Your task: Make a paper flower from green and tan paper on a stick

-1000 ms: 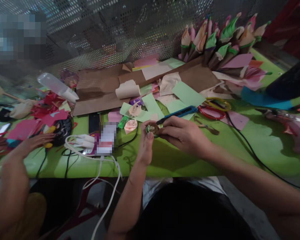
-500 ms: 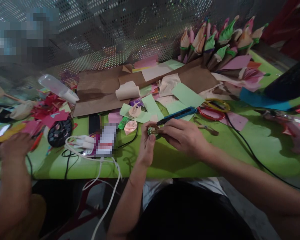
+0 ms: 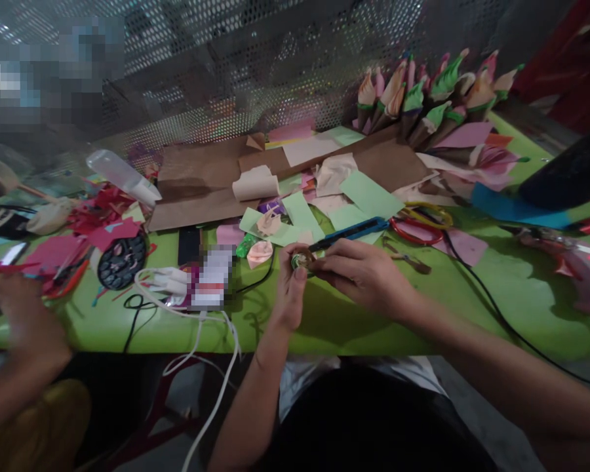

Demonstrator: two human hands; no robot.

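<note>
Near the middle of the green table [image 3: 354, 328], my left hand [image 3: 291, 288] is closed around a small green-and-white coiled piece [image 3: 299, 260]. The fingers of my right hand [image 3: 364, 272] pinch at its right side, where something brownish shows; its exact shape is too small to tell. Just beyond my hands lies a blue cutter [image 3: 356, 231], its dark end close to my fingers. A pale pink folded paper piece [image 3: 260, 254] and a green crumpled one [image 3: 246, 245] rest to the left of my left hand.
Light green paper [image 3: 371, 193] and brown paper [image 3: 196, 177] lie behind. Red-handled scissors [image 3: 415, 233], a pink glue gun [image 3: 583, 269] and a black cable are at right. Left are a phone [image 3: 211, 278] with white cables, a black round tray [image 3: 121, 262] and another person's hand [image 3: 24, 314].
My hands stay together on the small piece, with only slight finger movement. The other person's hand at the left has moved left and down. The view has shifted slightly.
</note>
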